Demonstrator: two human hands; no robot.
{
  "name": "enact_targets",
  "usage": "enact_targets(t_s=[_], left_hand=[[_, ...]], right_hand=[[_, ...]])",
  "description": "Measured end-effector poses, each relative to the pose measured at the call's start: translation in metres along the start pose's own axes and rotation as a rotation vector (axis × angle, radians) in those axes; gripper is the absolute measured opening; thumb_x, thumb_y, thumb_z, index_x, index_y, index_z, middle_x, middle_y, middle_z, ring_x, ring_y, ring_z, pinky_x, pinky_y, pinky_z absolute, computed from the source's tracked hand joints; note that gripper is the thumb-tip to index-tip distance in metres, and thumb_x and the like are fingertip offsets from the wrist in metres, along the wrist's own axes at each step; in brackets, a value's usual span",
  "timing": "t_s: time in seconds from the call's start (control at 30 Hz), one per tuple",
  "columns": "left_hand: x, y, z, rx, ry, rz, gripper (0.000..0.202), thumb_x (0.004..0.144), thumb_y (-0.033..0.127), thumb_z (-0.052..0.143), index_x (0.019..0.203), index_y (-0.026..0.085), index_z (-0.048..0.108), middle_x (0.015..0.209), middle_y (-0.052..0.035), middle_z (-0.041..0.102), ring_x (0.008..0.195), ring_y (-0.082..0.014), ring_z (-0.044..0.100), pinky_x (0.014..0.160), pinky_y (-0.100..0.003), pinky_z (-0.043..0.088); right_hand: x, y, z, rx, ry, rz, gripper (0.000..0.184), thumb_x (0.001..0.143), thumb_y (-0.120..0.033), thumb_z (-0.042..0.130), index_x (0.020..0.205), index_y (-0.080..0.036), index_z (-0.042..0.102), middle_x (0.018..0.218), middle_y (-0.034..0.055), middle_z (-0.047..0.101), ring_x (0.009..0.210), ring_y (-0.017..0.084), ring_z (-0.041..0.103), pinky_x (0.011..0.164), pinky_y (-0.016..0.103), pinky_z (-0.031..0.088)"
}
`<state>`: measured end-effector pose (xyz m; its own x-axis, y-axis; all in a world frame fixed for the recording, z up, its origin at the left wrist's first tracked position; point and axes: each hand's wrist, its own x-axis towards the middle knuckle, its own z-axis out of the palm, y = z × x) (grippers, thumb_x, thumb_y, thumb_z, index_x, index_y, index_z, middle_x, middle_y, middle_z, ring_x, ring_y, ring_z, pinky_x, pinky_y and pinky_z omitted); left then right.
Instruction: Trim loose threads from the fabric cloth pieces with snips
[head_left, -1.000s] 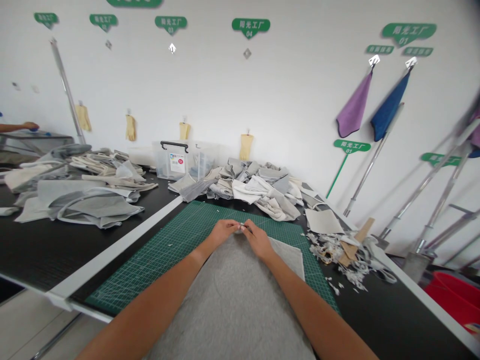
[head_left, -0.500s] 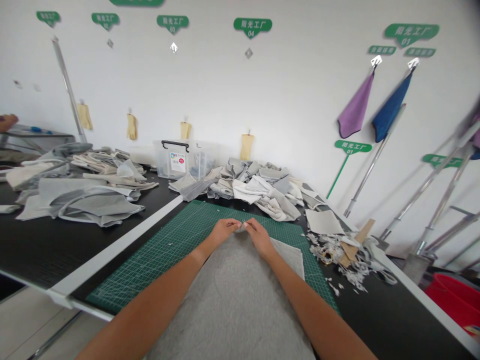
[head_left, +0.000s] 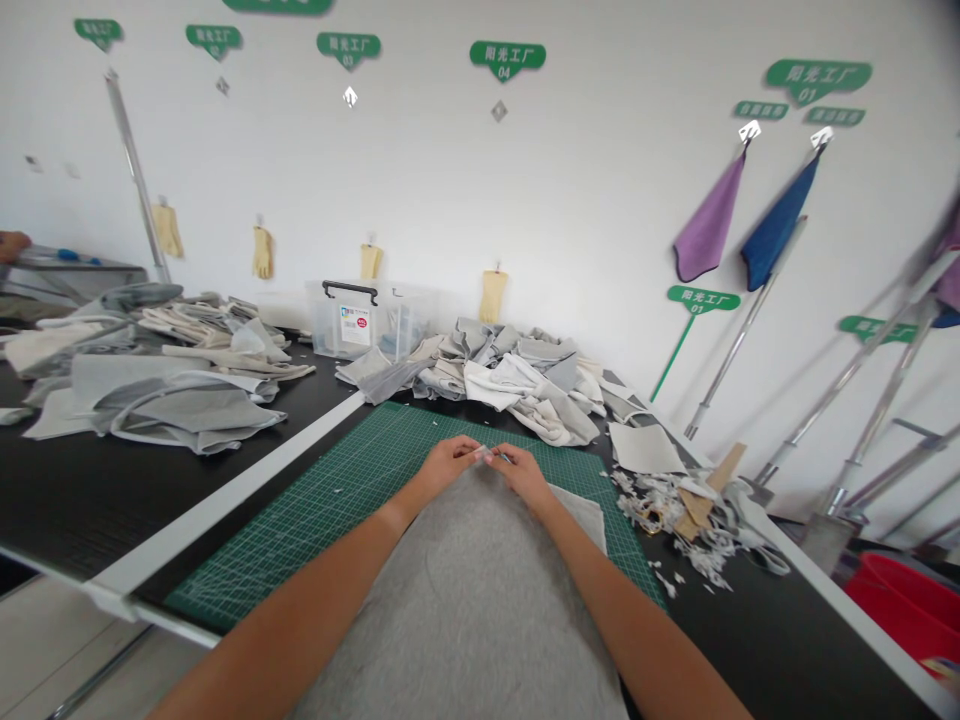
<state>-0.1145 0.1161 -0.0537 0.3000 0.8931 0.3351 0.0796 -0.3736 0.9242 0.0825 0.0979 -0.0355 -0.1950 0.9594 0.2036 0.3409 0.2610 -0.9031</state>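
Observation:
A large piece of grey fabric (head_left: pixel 480 600) spreads toward me over the green cutting mat (head_left: pixel 322 510). Its far end is gathered up between my hands. My left hand (head_left: pixel 452 460) pinches that end between thumb and fingers. Close beside it, my right hand (head_left: pixel 521 472) is also closed on the fabric's tip, the two thumbs almost touching. A small dark sliver shows by the right fingers, too small to name. On the right, a pale corner of cloth sticks out from under my right forearm.
Heaps of grey and white cloth pieces (head_left: pixel 525 375) lie behind the mat, with another pile (head_left: pixel 172 400) at left. A clear plastic box (head_left: pixel 352 320) stands at the back. Fabric scraps (head_left: pixel 705 510) litter the right side. A red bucket (head_left: pixel 900 610) is at far right.
My fingers have shifted slightly at the fabric's tip; a pale bit now shows between the thumbs and a dark sliver by the right fingers. The view has turned a little.

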Motion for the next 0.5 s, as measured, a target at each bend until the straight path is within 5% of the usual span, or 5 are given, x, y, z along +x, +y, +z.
enact_targets(t_s=[0.2, 0.5], left_hand=[[-0.006, 0.015, -0.007, 0.170, -0.092, -0.110, 0.042, 0.079, 0.045, 0.067, 0.103, 0.011, 0.071, 0.092, -0.0073, 0.075, 0.085, -0.0230, 0.068, 0.071, -0.028, 0.050], [-0.037, 0.074, -0.029, 0.212, -0.683, -0.384, 0.040, 0.068, 0.042, 0.078, 0.100, 0.018, 0.079, 0.095, -0.0053, 0.078, 0.082, -0.0260, 0.070, 0.073, -0.032, 0.053]], right_hand=[[-0.001, -0.020, -0.014, 0.102, 0.037, 0.032, 0.037, 0.082, -0.054, 0.065, 0.088, -0.018, 0.062, 0.045, -0.0102, 0.032, 0.040, 0.007, 0.025, 0.041, 0.020, 0.019], [0.001, -0.071, -0.070, 0.127, 0.154, -0.018, 0.037, 0.078, -0.052, 0.071, 0.087, -0.018, 0.061, 0.043, -0.0103, 0.032, 0.040, 0.007, 0.024, 0.040, 0.019, 0.017]])
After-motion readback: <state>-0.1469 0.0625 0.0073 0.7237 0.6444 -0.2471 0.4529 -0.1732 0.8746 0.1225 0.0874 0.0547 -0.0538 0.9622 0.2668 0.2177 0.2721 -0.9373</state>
